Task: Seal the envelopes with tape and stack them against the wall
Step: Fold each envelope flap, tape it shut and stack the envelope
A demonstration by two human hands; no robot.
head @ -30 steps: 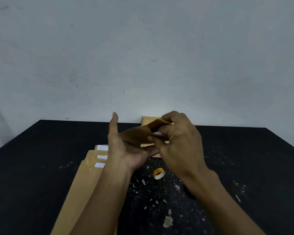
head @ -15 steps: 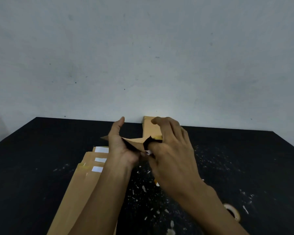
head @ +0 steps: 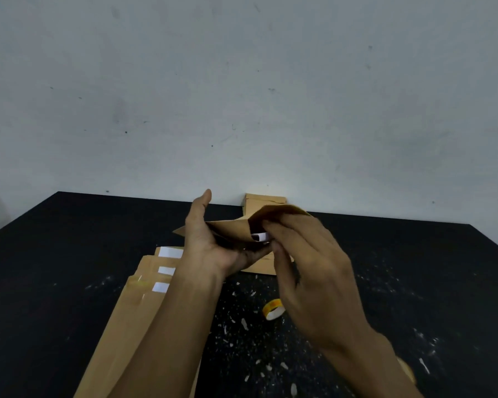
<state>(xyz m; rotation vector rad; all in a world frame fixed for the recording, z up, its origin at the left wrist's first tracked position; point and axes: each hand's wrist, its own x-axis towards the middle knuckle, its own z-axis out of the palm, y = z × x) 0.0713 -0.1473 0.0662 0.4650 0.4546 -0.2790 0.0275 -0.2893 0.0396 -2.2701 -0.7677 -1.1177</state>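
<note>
I hold a brown envelope (head: 236,228) up off the black table (head: 69,254), just in front of the stack of envelopes (head: 263,203) that leans at the wall (head: 242,96). My left hand (head: 213,242) is under it, palm up, thumb straight and pointing at the wall, the fingers curled beneath the paper so that they cradle it. My right hand (head: 305,254) comes over the envelope's right end, its fingers bent round the lifted flap, pinching it; a white strip (head: 260,236) shows in the open mouth just below my fingertips. The envelope's left corner pokes out past my left thumb.

Left of the held envelope and nearer to me, a fanned pile of unsealed envelopes (head: 144,297) lies flat under my left forearm, white strips showing at their far ends. A tape roll (head: 273,308) lies on the table below my right hand, near me, among white scraps. To the left of the wall stack, the table's far edge meets the wall, with bare dark top before it.
</note>
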